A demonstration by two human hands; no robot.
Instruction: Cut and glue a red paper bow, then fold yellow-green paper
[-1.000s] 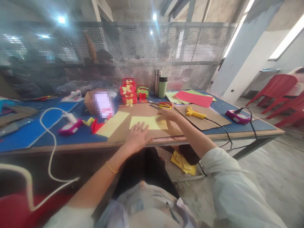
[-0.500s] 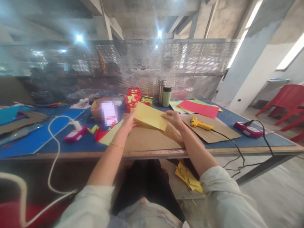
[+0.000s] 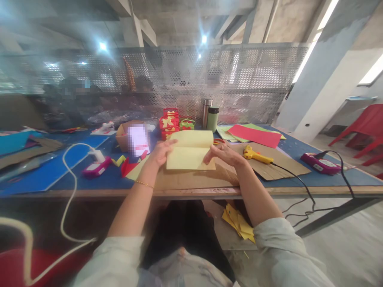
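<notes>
A yellow sheet of paper (image 3: 190, 158) with a crease across it is held up over the brown cardboard (image 3: 179, 181) at the table's front. The part above the crease tilts away. My left hand (image 3: 161, 152) grips the sheet's left edge, fingers pressed together. At its right edge, my right hand (image 3: 224, 153) pinches the paper with bent fingers. Behind the right fingers shows an orange-red loop, partly hidden.
Right of the hands lie a yellow glue gun (image 3: 259, 155) on cardboard and a red sheet (image 3: 254, 135). Two flasks (image 3: 212, 118) and red boxes (image 3: 170, 121) stand behind. A purple power block (image 3: 97, 167) is on the left.
The yellow paper has turned from a slant to face me squarely, and a crease now shows. My right hand has moved slightly right and down. The orange-red loop has come into view.
</notes>
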